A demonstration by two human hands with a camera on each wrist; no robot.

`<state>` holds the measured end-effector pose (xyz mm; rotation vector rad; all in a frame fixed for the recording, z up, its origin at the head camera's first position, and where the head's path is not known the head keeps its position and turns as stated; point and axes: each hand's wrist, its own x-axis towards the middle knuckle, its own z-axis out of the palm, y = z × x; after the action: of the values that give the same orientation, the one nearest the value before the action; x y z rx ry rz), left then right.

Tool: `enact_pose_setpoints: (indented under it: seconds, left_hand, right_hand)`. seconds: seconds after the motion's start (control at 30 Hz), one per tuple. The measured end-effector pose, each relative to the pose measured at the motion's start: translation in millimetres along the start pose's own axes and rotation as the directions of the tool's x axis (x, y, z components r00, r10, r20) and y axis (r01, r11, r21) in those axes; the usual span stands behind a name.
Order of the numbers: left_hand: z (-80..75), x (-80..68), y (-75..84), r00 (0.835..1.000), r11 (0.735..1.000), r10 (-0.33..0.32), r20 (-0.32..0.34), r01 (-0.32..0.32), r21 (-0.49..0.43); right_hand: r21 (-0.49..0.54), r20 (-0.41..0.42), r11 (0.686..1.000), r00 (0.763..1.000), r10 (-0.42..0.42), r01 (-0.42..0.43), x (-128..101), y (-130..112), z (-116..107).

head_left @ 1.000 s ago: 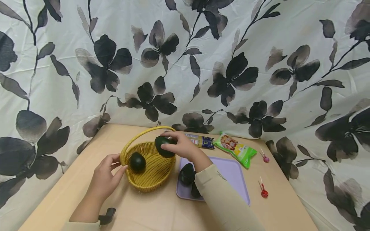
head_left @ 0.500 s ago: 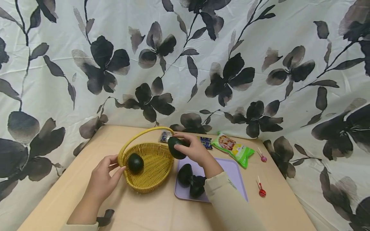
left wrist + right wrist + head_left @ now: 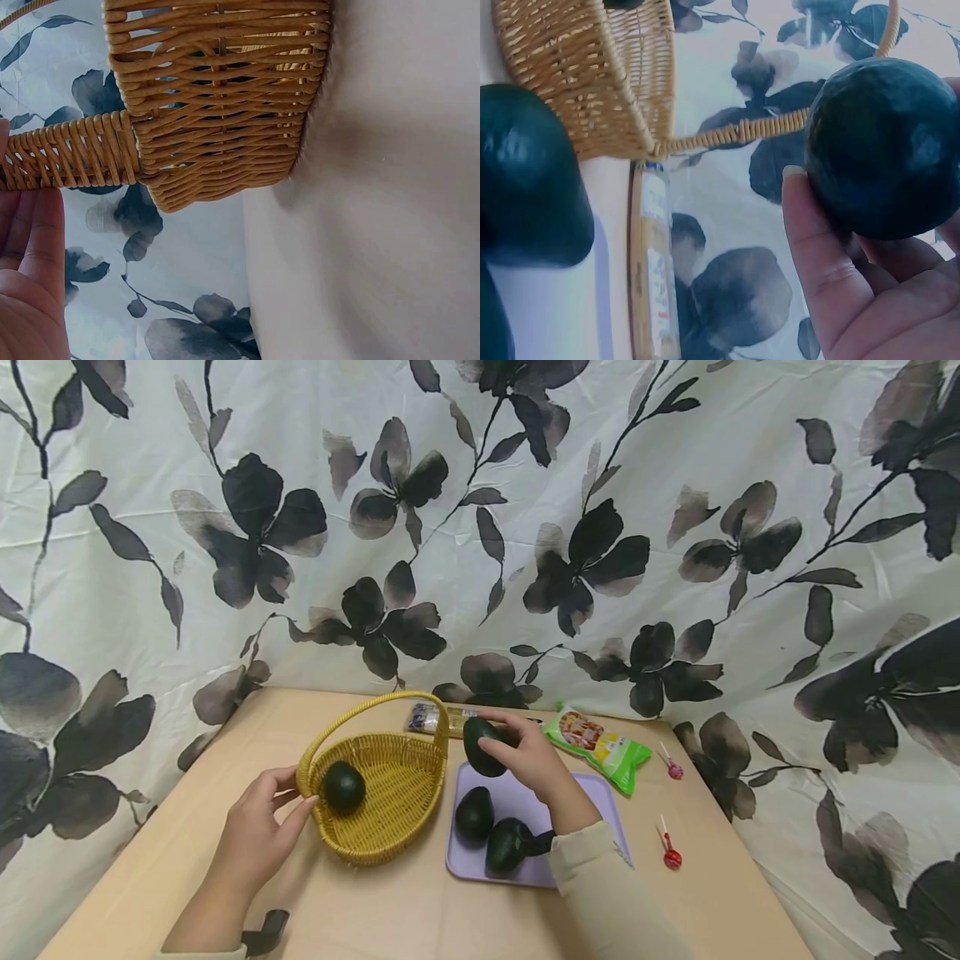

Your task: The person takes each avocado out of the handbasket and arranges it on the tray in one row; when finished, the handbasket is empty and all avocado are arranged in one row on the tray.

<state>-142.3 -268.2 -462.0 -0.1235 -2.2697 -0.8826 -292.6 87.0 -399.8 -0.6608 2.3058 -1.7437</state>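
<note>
- The right hand point(image 3: 528, 758) grips a dark green avocado point(image 3: 482, 745) above the far edge of the flat lilac plastic tray point(image 3: 592, 793).
- The left hand point(image 3: 258, 831), fingers relaxed and straight, touches the yellow woven wicker basket point(image 3: 390, 810) on its left rim.

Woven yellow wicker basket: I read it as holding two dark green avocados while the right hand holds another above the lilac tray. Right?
Not quite. The woven yellow wicker basket holds one dark green avocado, not two, as the head view shows. The rest stands: the right hand grips another avocado above the far edge of the lilac tray.
</note>
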Motion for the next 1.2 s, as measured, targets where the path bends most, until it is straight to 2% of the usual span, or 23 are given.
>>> enact_pose_setpoints:
  seconds: [0.27,0.53,0.7,1.2]
  left_hand:
    - [-0.4,1.7,1.0,1.000,1.000,0.005,0.001,-0.005,-0.008]
    - [-0.8,0.2,0.4,1.000,1.000,-0.007,0.003,0.007,0.001]
    - [-1.1,-2.4,1.4,1.000,1.000,-0.024,0.012,0.023,0.016]
    - [-0.5,-1.4,3.7,1.000,1.000,-0.009,-0.003,0.009,0.007]
  right_hand:
    - [0.006,-0.074,1.000,0.997,0.024,-0.023,-11.2,5.3,-15.7]
    - [-0.012,-0.140,0.998,0.988,0.065,-0.068,-21.5,22.0,-26.0]
    - [-0.007,-0.167,0.995,0.981,0.099,-0.101,-28.5,33.2,-29.0]
    - [-0.023,-0.228,0.989,0.964,0.135,-0.144,-51.0,65.1,-40.8]
